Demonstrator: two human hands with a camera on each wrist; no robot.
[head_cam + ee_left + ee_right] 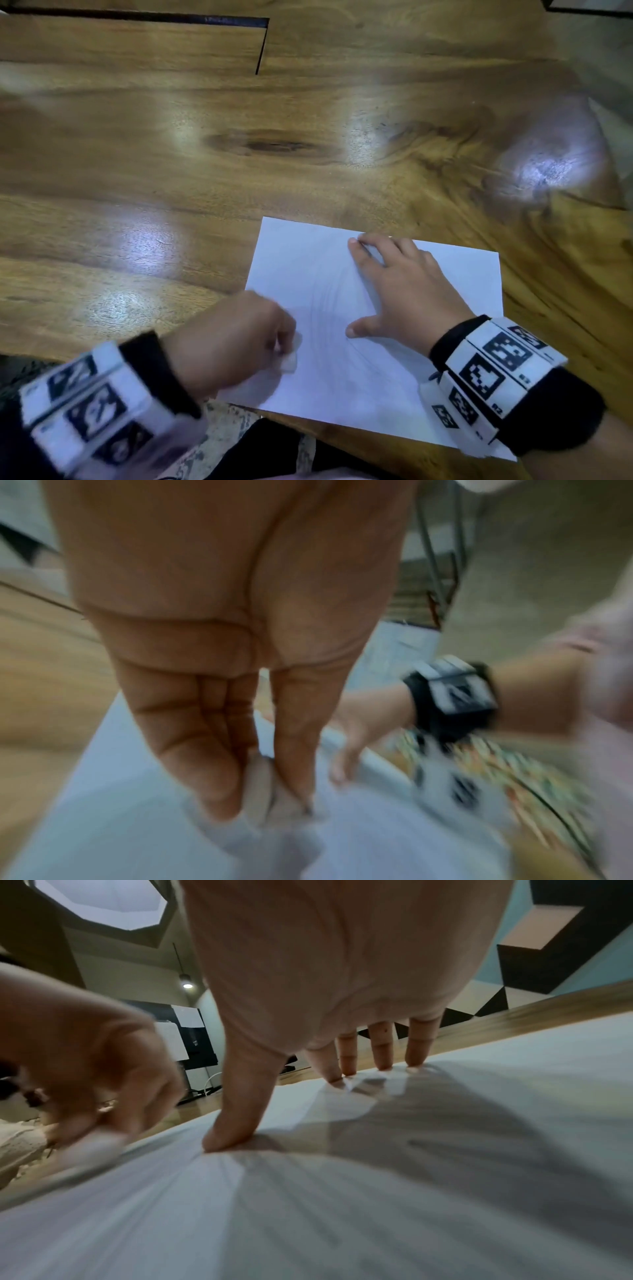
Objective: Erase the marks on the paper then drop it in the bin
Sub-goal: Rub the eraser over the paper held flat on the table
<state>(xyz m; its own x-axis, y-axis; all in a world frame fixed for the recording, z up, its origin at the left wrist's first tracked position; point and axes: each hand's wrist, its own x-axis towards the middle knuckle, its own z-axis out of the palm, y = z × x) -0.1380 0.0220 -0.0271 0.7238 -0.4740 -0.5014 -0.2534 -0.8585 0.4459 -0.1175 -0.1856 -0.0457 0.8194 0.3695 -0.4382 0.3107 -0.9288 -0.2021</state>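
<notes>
A white sheet of paper (308, 274) with faint curved pencil marks lies on the wooden table near its front edge. My left hand (239, 342) pinches a small white eraser (289, 363) and presses it on the sheet's left part; it is blurred. In the left wrist view the eraser (260, 791) sits between thumb and fingers on the paper (120, 818). My right hand (400, 291) lies flat on the sheet, fingers spread. In the right wrist view its thumb and fingertips (414, 1061) press the paper (342, 1218), with the left hand (95, 1074) beside them. No bin is in view.
The wooden table (205, 154) stretches far ahead and to the left of the sheet, with a dark seam (262, 44) at the back. The front edge of the table (359, 442) runs under the sheet's near side, above a patterned cloth on my lap.
</notes>
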